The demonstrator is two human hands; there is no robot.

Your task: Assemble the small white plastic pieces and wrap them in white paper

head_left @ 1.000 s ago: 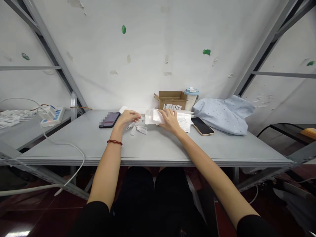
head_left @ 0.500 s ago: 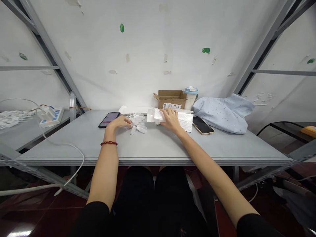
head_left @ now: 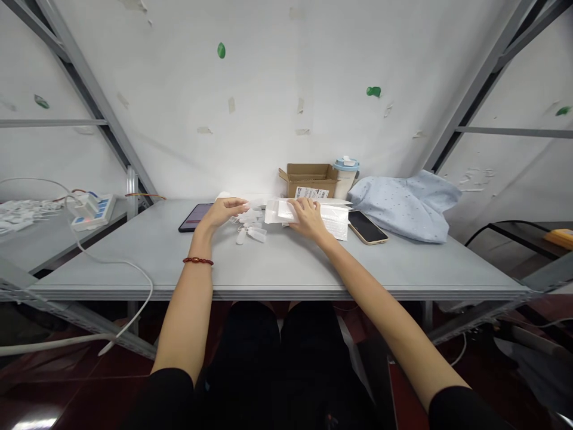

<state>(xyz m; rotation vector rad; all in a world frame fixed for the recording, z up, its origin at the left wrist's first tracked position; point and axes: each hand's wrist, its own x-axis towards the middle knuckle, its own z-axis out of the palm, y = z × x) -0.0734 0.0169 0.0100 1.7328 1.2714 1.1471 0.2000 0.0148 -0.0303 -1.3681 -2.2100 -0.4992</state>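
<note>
My left hand [head_left: 227, 212] is closed in a pinch, just above a loose pile of small translucent white tags [head_left: 256, 233]. One such piece seems to show at its fingertips, partly hidden by them. My right hand [head_left: 308, 220] grips a stack of white bubble envelopes [head_left: 335, 222] lying on the grey table [head_left: 277, 266]. Its fingers curl over their upper edge, with the thumb in front. The left end of the envelopes reaches close to the pile.
Behind the envelopes stand an open cardboard box [head_left: 312, 173] and a cup with a blue lid [head_left: 346, 177]. A phone [head_left: 367, 227] and a light blue cloth [head_left: 403, 206] lie at right. Another phone [head_left: 192, 218] lies beside my left hand. A white cable [head_left: 111, 261] crosses the left corner.
My left hand has risen a little from the pile and moved slightly right, its fingers pinched together. My right hand and the envelopes have shifted barely leftward.
</note>
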